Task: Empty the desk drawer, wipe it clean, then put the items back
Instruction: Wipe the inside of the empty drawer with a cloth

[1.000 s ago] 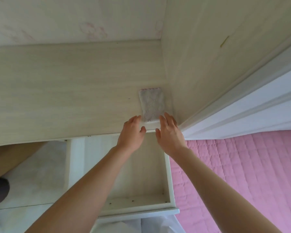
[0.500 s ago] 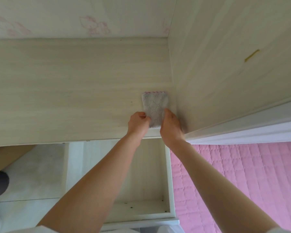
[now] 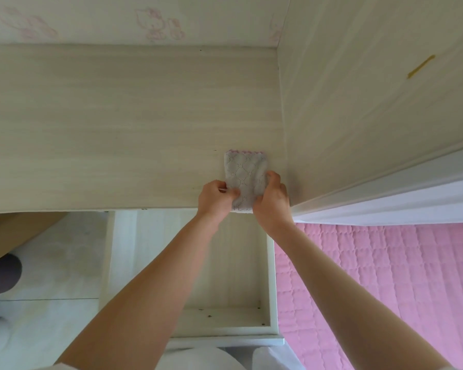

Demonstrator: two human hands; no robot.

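A folded grey cloth [image 3: 245, 180] with a pink scalloped edge is lying on the desk top [image 3: 112, 134], close to the right side panel [image 3: 358, 116] and right at the front edge above the open drawer [image 3: 271, 276]. The left hand [image 3: 215, 197] is pinching the cloth's left edge with curled fingers, while the right hand [image 3: 271, 201] is gripping its right edge, thumb and fingers wrapped over the fabric. The cloth's near end is sitting between the two hands, its far end stretching away from them. The drawer is standing pulled out beneath the forearms, beside a pink quilted bedspread [image 3: 385, 276].
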